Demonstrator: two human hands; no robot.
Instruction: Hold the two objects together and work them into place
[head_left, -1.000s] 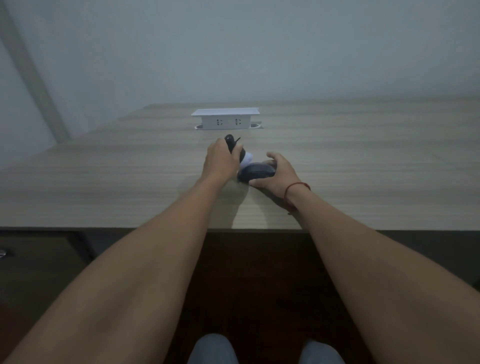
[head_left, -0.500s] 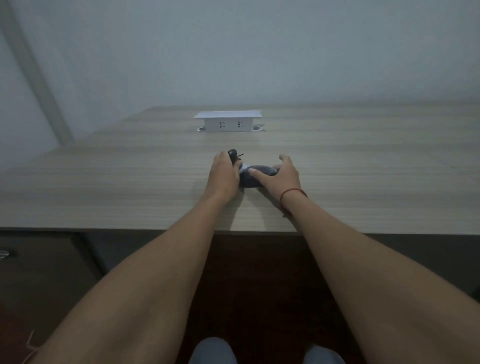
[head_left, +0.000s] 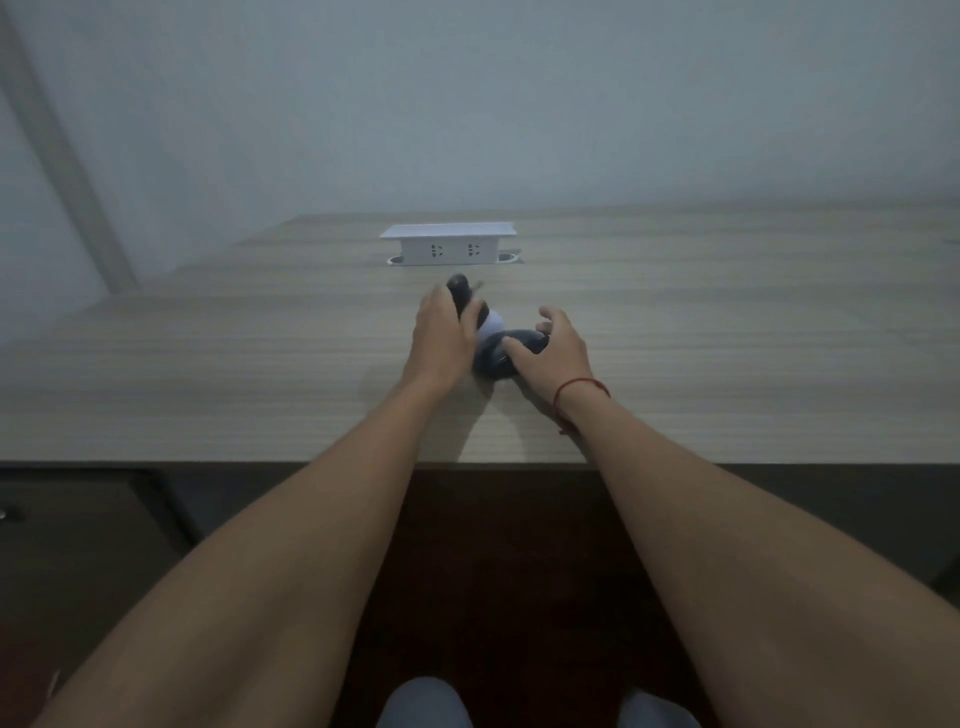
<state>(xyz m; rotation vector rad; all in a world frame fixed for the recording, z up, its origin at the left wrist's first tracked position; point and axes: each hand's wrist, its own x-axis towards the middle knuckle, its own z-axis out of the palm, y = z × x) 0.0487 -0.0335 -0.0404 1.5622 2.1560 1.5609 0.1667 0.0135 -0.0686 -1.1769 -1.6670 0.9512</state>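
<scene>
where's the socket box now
In the head view the white socket box stands far back on the desk, just beyond the left hand gripping the dark object.

head cam | worn high, facing forward-down | near table (head_left: 208, 374) edge | wide angle
</scene>
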